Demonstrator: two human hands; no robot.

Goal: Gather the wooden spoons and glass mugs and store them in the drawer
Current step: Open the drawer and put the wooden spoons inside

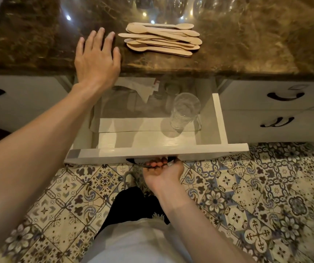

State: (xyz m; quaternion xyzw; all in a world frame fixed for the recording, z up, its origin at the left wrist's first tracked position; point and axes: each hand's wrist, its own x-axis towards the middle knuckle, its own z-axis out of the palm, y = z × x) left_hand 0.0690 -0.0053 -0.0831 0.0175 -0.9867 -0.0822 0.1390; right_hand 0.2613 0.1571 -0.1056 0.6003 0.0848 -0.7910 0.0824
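Note:
A pile of several wooden spoons lies on the brown marble counter. My left hand hovers flat over the counter edge just left of the pile, fingers spread, holding nothing. Below the counter a white drawer stands pulled out. A glass mug stands inside it at the right, and another glass shows dimly further back. My right hand grips the drawer's dark handle from underneath at the front panel.
Papers lie at the back of the drawer. White drawers with dark handles flank it on both sides. More glassware stands blurred at the counter's far edge. Patterned floor tiles are below.

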